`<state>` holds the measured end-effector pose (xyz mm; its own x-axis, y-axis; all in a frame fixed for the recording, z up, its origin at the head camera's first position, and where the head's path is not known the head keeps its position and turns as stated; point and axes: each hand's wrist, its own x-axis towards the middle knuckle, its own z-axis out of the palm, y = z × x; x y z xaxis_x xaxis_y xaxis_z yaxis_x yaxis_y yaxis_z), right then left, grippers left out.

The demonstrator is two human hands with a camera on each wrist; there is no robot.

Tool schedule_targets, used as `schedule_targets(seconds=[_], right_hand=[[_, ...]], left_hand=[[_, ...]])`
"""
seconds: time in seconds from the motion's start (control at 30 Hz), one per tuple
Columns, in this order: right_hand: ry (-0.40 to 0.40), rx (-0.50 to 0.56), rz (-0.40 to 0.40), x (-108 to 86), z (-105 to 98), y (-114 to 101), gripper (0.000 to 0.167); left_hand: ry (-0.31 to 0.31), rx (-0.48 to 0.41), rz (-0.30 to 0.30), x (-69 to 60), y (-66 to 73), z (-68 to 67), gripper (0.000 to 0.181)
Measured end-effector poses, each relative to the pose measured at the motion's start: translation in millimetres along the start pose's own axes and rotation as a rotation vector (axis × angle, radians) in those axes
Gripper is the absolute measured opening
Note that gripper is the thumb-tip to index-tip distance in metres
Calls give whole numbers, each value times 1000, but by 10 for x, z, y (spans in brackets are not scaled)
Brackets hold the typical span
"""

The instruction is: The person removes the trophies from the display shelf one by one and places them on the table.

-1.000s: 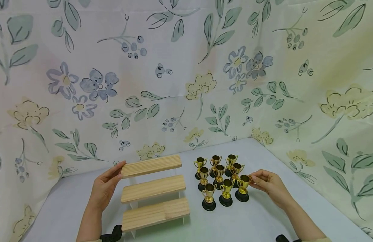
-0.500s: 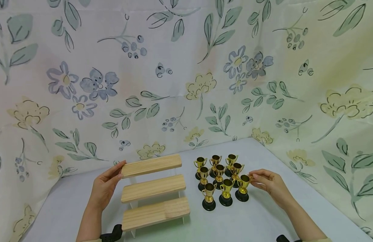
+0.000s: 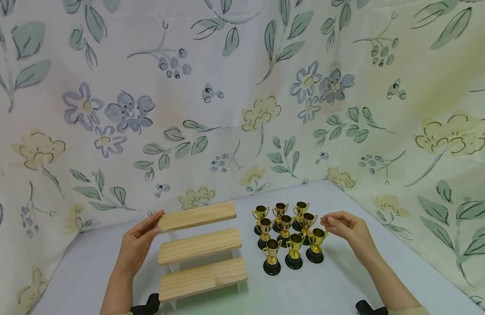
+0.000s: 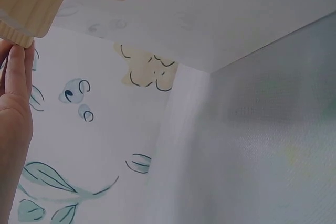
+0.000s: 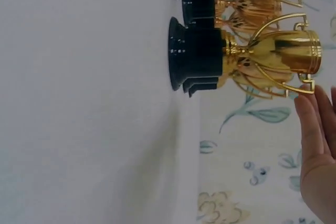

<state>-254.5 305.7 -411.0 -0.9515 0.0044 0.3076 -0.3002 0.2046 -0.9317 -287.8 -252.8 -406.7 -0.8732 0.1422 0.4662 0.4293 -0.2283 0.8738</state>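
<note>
A three-tier display stand (image 3: 202, 245) of pale wooden boards on clear supports is left of centre in the head view. My left hand (image 3: 135, 245) holds the left end of its top board (image 3: 199, 216), thumb and fingers at the corner; the left wrist view shows the fingertips (image 4: 18, 51) against the wood. Several small gold trophy cups (image 3: 284, 225) with black bases stand upright in rows to its right. My right hand (image 3: 350, 229) hovers beside them with nothing in it, fingers loosely bent, nearest the front right trophy (image 3: 316, 239) and the one behind it (image 3: 307, 222).
A white cloth (image 3: 293, 293) covers the table. Floral fabric (image 3: 226, 131) rises behind it and along the right side. A dark wrist strap (image 3: 145, 305) shows on the left arm, and another dark device (image 3: 370, 307) is by the right wrist.
My right hand has moved slightly up and away from the front right trophy's handle, toward the row behind. The left hand, stand and trophies stay in place.
</note>
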Motion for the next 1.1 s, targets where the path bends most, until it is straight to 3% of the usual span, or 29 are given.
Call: schedule_targets(seconds=[0.23,0.4,0.53,0.67,0.8,0.9,1.03,1.1], right_hand=[[63,1,-74,94,129,-209,36],[111,-177,-83,118,291,-347,35],[131,-316,-105,129,400,-458,32],[106,-363,-144,121,503,-554,31],[71,-399,-188,120,630,-613,34],[64,-457,-234,137,735,-639,35],[55,-494,-305,160,869,-678,37],[47,-498,-334,172,939,-700,38]], left_hand=[[12,39,-4,-31,45,-4,47],[-3,89,-19,-40,120,-1,47],[-23,179,-62,-21,220,29,47],[-43,403,-175,16,347,114,50],[-90,625,-278,70,507,283,60],[-100,801,-279,105,588,463,72],[-62,1083,-259,99,622,717,88],[-49,1171,-272,80,627,826,95]])
